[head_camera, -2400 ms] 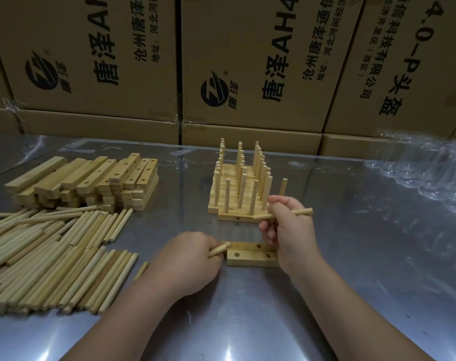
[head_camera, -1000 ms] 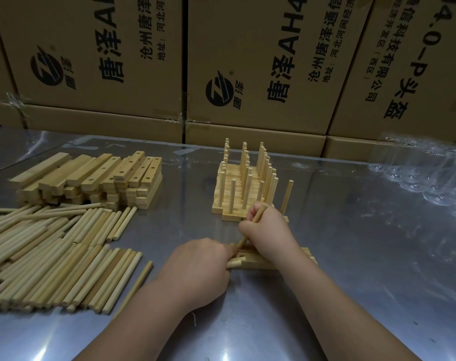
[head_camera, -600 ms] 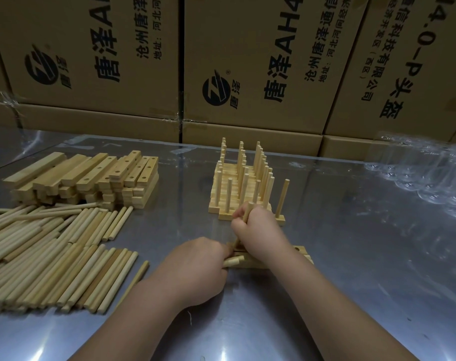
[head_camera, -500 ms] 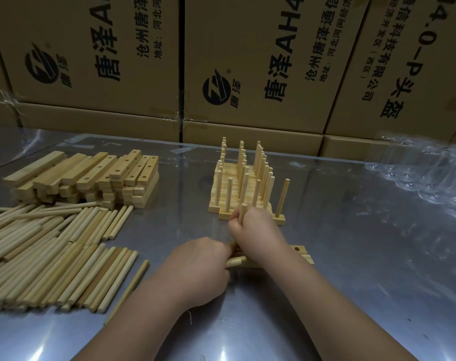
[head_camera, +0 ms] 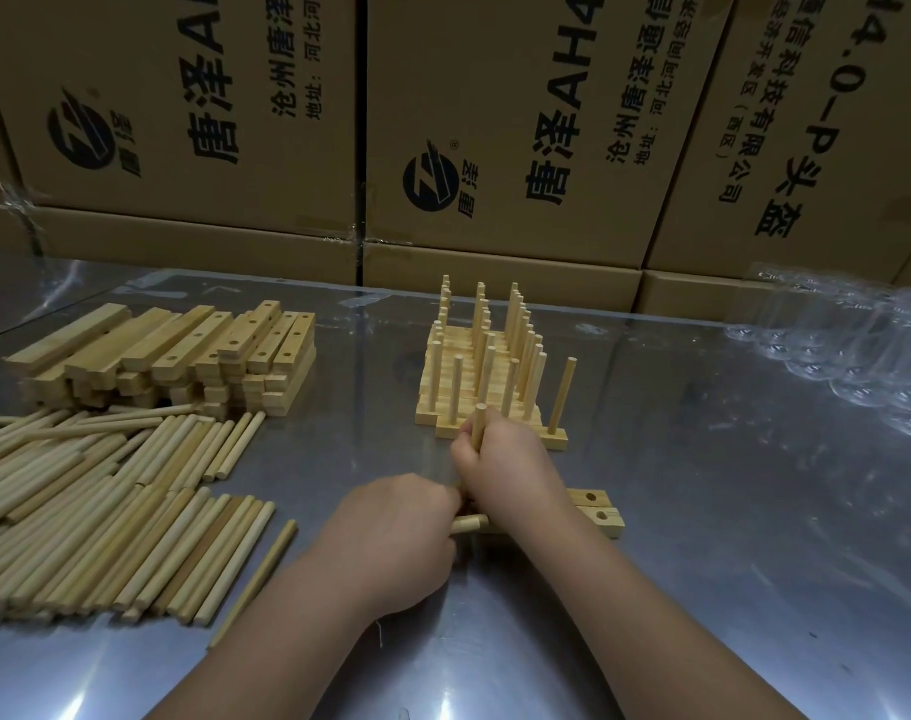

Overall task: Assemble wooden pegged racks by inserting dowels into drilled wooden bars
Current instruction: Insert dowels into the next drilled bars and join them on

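Here, a pale round dowel, upright.

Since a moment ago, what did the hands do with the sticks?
The right hand turned its dowel from lying sideways to standing upright and lowered it toward the two drilled bars, gripping it throughout. The left hand kept holding a second dowel beside the bars. The finished racks, spare bar stack and loose dowel pile stayed put.
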